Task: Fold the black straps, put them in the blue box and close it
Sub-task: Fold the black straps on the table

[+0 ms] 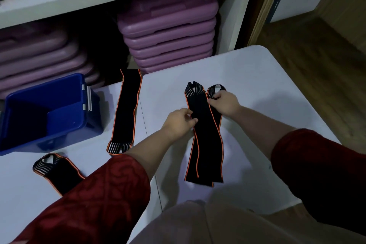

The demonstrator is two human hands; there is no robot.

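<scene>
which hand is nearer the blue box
Left. The left hand is at the left edge of the straps on the table, to the right of the blue box. The right hand is farther right, on the straps' upper end.

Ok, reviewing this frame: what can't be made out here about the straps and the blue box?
All in the head view:
- Near-left strap: its near end is hidden under the left sleeve.
- Blue box: left side cut off by the picture edge; inside too dark to check; no lid seen.
- Middle strap: far end hangs past the table edge into shadow.
- Left hand and right hand: the strap under them may be one folded or two.
</scene>
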